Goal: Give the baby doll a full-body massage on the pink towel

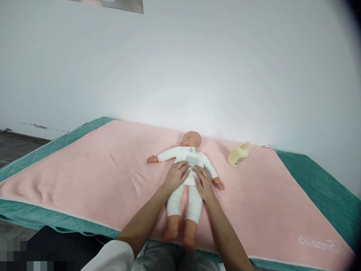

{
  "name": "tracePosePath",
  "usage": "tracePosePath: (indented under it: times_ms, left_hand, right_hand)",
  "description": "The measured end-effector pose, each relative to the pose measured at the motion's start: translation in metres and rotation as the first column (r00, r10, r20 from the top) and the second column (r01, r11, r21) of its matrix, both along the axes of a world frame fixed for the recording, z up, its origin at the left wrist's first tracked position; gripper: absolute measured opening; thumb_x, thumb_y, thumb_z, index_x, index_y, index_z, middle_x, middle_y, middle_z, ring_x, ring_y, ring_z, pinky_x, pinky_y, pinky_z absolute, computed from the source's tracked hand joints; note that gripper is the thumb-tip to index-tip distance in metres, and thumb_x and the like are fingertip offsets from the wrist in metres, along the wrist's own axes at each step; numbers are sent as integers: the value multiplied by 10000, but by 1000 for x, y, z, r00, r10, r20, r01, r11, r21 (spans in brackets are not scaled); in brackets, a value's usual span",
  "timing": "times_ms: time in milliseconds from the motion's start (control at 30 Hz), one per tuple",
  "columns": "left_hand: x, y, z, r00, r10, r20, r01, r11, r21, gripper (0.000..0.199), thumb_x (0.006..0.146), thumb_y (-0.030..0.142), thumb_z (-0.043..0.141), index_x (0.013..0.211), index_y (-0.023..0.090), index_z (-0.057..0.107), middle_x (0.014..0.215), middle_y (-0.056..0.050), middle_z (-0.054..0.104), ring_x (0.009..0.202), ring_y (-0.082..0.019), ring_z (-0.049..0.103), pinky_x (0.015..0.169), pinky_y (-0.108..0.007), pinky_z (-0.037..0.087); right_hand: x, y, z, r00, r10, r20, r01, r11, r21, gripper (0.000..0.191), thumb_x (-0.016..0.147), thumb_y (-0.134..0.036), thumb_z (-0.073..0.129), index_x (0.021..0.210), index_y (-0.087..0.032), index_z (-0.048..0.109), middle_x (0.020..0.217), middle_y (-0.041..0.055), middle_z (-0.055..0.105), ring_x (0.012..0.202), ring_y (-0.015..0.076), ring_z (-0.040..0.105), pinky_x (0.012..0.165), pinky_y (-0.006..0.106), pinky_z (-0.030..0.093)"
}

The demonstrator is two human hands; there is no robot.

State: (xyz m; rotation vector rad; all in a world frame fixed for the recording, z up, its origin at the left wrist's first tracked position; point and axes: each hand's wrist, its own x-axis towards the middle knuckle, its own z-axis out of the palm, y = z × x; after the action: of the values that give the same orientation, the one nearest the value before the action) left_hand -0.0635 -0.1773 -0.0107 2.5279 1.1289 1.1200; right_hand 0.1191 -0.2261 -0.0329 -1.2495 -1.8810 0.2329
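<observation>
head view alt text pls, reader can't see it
A person's left hand and right hand rest on the middle of a white-clothed doll, which lies on a pink blanket over a green mattress. A yellow bottle is on the blanket, right of the doll.

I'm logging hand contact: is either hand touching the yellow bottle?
No, the left hand and right hand rest on the doll, and the yellow bottle sits apart on the pink blanket.

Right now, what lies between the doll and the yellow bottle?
In the head view, a stretch of pink blanket lies between the doll and the yellow bottle; nothing else shows there.
</observation>
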Motion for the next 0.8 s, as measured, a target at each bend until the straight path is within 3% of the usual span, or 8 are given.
tracePosePath:
  times_ms: [300,600,800]
  left_hand:
    - [0,3,9,999,-39,-28,40,998,40,269,955,308,451,1121,210,639,1162,-84,641,1109,-218,579,976,-426,455]
    - [5,6,6,998,-22,-57,23,999,23,352,940,334,480,1245,185,571,1343,-107,560,1255,-249,499,1066,-456,387]
    - [6,8,4,997,-26,-70,25,1000,-15,384,935,334,487,1284,182,543,1356,-108,560,1258,-244,507,1069,-451,383]
  right_hand:
    - [0,6,1,1000,-6,1,6,999,36,386,969,-366,405,1326,-293,532,1385,67,509,1295,236,450,1099,489,359]
    - [-2,16,2,998,-9,-62,9,1000,-2,423,970,-387,413,1368,-267,491,1451,75,443,1364,234,387,1141,461,335]
    - [-2,19,1,999,1,-34,-2,999,-43,473,970,-401,408,1420,-255,422,1500,72,394,1396,234,350,1160,469,308]
